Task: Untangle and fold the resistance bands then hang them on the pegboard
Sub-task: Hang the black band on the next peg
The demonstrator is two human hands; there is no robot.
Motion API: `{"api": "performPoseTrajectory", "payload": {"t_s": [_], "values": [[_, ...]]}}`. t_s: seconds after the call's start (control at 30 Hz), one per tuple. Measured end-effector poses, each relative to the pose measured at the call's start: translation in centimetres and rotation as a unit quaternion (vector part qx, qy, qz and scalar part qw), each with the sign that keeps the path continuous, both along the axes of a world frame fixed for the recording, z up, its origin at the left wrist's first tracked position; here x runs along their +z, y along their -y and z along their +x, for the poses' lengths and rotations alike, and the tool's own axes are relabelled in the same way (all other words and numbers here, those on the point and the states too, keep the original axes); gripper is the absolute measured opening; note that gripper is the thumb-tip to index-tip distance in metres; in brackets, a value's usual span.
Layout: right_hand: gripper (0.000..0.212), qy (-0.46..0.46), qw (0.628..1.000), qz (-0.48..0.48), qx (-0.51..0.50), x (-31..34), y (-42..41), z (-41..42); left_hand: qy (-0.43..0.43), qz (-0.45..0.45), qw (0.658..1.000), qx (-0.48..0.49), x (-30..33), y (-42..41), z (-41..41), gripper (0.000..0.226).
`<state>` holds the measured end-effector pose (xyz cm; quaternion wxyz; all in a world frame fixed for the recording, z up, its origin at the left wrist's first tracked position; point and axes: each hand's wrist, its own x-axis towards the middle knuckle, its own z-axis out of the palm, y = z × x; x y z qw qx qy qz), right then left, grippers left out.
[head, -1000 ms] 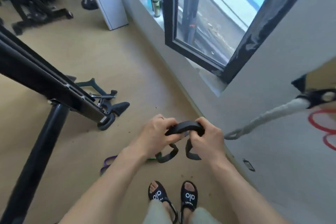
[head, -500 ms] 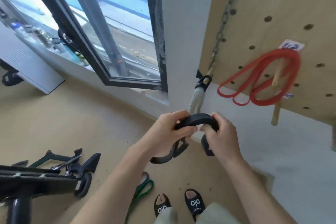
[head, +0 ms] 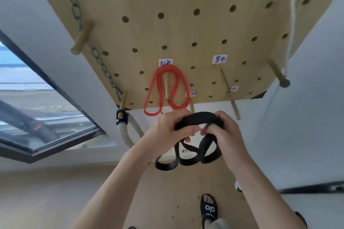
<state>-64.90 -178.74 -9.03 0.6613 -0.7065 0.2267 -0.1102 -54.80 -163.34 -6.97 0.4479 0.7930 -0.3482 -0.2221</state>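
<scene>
Black band (head: 198, 118), flat rubbery loops, both hands

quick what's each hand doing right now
Left hand: closed on the folded black band.
Right hand: closed on the same black band, its loops hanging below.

Arms: both forearms were bare, with no sleeves in view.
Left hand (head: 168, 130): bare, no glove, ring or watch visible.
Right hand (head: 226, 135): bare, no glove or watch visible.
Footwear: black open-toe slide sandal (head: 208, 208) with white "alo" lettering across the strap.
Legwear: light grey-beige trouser fabric (head: 220, 224) at the lower edge.
</scene>
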Motion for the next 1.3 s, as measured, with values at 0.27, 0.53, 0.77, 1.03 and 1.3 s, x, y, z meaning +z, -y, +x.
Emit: {"api": "performPoseTrajectory", "payload": {"t_s": [0.27,0.53,0.77,1.03,1.3], "values": [[0.011,0.068,0.991,0.114,0.019,1.3,9.8,-0.5,0.016,-0.008,1.0,0.011,1.5,8.8,0.9,0.013],[0.034,0.06,0.994,0.093,0.015,2.5,14.2,3.1,0.042,-0.033,0.998,0.041,2.6,12.3,2.5,0.013],[0.03,0.054,0.996,0.066,0.006,2.8,15.8,6.5,0.055,-0.029,0.994,0.092,2.4,14.2,5.0,0.012],[0.028,0.035,0.998,0.042,-0.012,1.1,16.6,9.4,0.133,-0.005,0.983,0.128,0.9,16.1,7.0,0.02],[0.028,0.022,0.997,0.055,-0.04,0.2,16.6,10.5,0.319,0.038,0.935,0.147,-1.3,16.5,6.9,0.029]]}}
